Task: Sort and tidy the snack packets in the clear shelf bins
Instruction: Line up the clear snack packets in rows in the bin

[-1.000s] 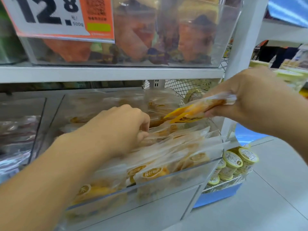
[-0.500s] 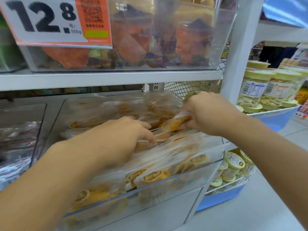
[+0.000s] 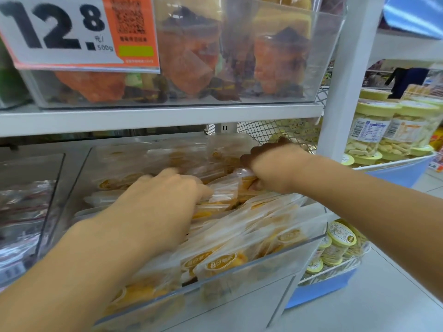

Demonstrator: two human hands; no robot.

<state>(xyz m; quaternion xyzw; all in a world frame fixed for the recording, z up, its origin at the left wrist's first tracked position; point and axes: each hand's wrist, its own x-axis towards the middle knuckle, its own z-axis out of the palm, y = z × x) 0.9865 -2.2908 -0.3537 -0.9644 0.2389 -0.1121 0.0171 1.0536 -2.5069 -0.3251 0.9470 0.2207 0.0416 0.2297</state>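
Right hand point(image 3: 271, 170), which a second ago held one yellow snack packet point(image 3: 243, 180) clear of the clear bin point(image 3: 259, 262), now grips it low among the rear stack, while left hand point(image 3: 163, 200) presses curled fingers into neighbouring packets; placement looks nearly done.

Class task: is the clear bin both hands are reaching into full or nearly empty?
Full. Yellow snack packets pile up to the clear bin front rim, with more stacked behind.

"12.8" and "500g" are printed on the price card point(image 3: 79, 32) fixed to the upper clear bin point(image 3: 275, 68); packet labels are illegible.
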